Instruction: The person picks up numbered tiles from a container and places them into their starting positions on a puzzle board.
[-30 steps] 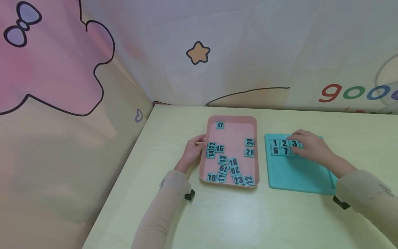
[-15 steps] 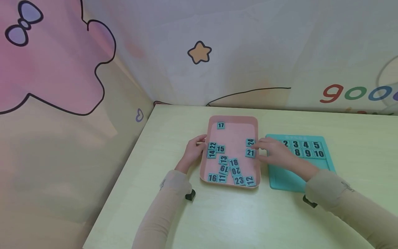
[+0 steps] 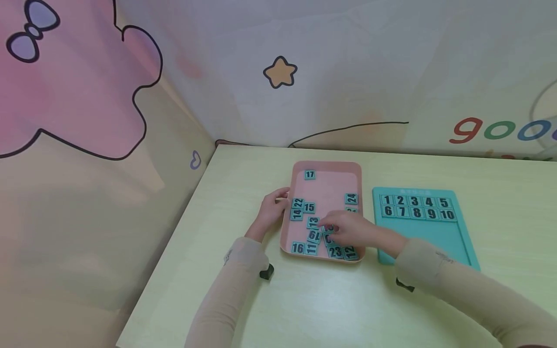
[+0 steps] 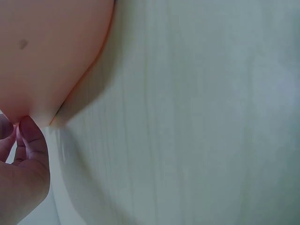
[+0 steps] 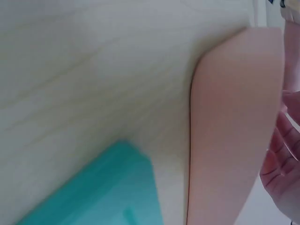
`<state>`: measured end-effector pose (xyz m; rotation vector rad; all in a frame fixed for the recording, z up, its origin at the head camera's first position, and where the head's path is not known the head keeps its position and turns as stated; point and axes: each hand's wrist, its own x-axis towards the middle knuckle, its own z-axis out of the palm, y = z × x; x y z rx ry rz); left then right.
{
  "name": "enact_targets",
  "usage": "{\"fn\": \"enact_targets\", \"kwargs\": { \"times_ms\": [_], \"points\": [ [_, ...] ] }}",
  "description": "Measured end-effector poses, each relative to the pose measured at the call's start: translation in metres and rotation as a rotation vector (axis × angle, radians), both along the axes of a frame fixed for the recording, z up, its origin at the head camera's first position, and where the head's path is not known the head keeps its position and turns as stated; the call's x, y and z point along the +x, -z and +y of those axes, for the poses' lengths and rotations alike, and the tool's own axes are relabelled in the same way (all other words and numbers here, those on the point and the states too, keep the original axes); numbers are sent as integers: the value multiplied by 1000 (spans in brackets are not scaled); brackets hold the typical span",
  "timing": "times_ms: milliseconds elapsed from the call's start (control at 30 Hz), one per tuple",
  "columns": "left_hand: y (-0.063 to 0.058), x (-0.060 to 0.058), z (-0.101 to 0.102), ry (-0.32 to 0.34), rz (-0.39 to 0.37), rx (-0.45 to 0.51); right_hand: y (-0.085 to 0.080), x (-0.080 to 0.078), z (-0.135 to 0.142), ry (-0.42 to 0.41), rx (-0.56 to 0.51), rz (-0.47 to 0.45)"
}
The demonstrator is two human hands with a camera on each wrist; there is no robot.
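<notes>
A pink tray (image 3: 332,182) holds several loose teal number tiles, lying at various angles. My left hand (image 3: 271,212) grips its left rim; the left wrist view shows thumb and fingers (image 4: 33,138) pinching the tray wall (image 4: 51,47). Over the tray's lower right part is my right hand (image 3: 350,229), fingers reaching down onto tiles 18 and 20 and partly covering them. Tile 13 (image 3: 313,222) is just left of its fingertips. Loosely bent fingers (image 5: 283,159) show past the tray wall (image 5: 234,117) in the right wrist view. Tile 21 is half hidden behind that hand.
Right of the tray lies a teal board (image 3: 417,237) with tiles 1 to 10 in two rows at its top. The right forearm crosses its lower left corner. Tile 17 (image 3: 310,174) sits alone near the tray's far end. A printed wall cloth (image 3: 348,87) hangs behind the table.
My right hand has moved left from the board's number rows, past the tray's right rim, to the tiles inside the tray. The left hand has stayed at the tray's rim.
</notes>
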<state>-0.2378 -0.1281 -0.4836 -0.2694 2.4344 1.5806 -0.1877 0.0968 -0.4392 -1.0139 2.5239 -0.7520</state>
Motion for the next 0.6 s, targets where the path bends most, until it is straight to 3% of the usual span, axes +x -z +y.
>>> {"fn": "enact_targets", "kwargs": {
  "times_ms": [133,367,600],
  "points": [
    [0,-1,0,-2,1,-4,6,1,-11,-46,24,-26],
    [1,-1,0,-3,1,-9,11,6,-24,-51,86,-107],
    [0,-1,0,3,7,3,18,9,-33,-97,131,-33]
  ]
}}
